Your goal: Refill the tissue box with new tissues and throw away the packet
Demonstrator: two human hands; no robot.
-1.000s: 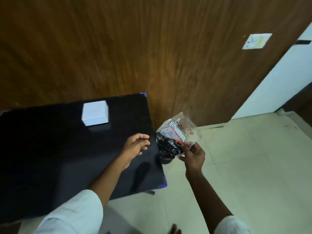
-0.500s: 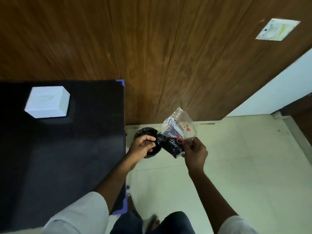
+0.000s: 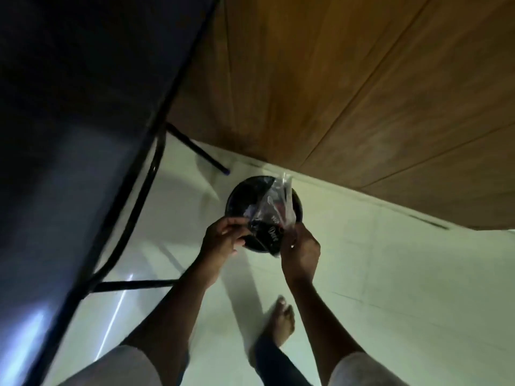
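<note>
The empty tissue packet (image 3: 274, 215), clear plastic with a dark printed lower part, hangs over the round black bin (image 3: 239, 196) on the floor. My right hand (image 3: 299, 246) pinches the packet's right side. My left hand (image 3: 223, 238) grips the bin's near rim, its fingers close to the packet's dark end. The tissue box is out of view.
The dark table (image 3: 69, 135) fills the left, its black metal legs (image 3: 133, 207) reaching the pale tiled floor (image 3: 390, 274). A wooden wall (image 3: 348, 79) stands behind the bin. My bare foot (image 3: 282, 321) is on the floor below the hands.
The view has dropped low beside the table, so the white tissue box left the frame. Both hands and the packet have come down over the bin's opening.
</note>
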